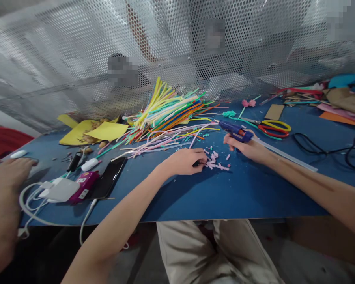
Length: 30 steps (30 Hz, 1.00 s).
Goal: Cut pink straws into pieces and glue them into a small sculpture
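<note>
My right hand (pixel 248 148) is wrapped round the handle of a blue glue gun (pixel 232 129), its nozzle pointing up and left. A long translucent glue stick (pixel 286 154) runs out of the gun's back, over the wrist. My left hand (pixel 191 161) is closed, fingertips down at a small pile of cut lilac pipe cleaner pieces (pixel 215 162). From behind its knuckles a lilac pipe cleaner (pixel 198 135) slants up to the right; the fingers hide its lower end. Small teal bits (pixel 206 135) lie scattered beyond the left hand.
A big bundle of coloured pipe cleaners (pixel 171 110) lies at the back. Right of it are scissors (pixel 273 128), a pink flower piece (pixel 248 103) and a black cable (pixel 322 148). Phone (pixel 111 179), charger (pixel 62 189) and another person's hand (pixel 14 171) are left. Perforated metal (pixel 177 51) stands behind.
</note>
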Available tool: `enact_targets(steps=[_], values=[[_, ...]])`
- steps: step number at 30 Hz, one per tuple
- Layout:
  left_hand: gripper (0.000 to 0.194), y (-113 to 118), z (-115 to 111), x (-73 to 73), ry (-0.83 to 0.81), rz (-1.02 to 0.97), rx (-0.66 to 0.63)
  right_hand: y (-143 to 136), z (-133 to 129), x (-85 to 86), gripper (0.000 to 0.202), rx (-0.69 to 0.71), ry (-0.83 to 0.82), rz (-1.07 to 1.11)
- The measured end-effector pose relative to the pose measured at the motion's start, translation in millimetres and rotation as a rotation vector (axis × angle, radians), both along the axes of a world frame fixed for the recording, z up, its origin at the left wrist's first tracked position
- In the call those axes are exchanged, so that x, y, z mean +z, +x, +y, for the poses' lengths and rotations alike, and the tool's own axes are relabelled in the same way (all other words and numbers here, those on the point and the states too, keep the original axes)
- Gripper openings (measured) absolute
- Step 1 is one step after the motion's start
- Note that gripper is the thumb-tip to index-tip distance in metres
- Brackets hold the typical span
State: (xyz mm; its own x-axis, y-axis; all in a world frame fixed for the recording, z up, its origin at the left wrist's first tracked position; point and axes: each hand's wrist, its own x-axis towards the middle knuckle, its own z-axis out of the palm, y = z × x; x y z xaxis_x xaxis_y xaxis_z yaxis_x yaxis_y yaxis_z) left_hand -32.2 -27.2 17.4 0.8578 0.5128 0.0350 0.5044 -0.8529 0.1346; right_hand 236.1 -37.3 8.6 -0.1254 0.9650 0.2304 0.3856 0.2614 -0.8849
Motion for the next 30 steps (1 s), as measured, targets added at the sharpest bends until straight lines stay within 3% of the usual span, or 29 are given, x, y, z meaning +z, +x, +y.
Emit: enact_targets(steps=[5, 11, 22, 30], values=[[0.015, 1, -1, 1.7, 0.021, -0.075, 0.026, 2, 3, -4.3, 0.032, 0.002, 0.011, 0.002], [0.019, 2, 1, 1.3, 0.019, -0.068, -0.041, 4, 6, -9.0, 0.031, 0.027, 0.014, 0.007], [0.026, -1, 0, 1.3, 0.049, -0.109, 0.081, 9, 10, -11.0, 0.035, 0.035, -0.02, -0.011], [0.024, 0, -1, 0.0, 0.047, -0.135, 0.015, 13, 9, -6.8, 0.036, -0.009, 0.003, -0.056]])
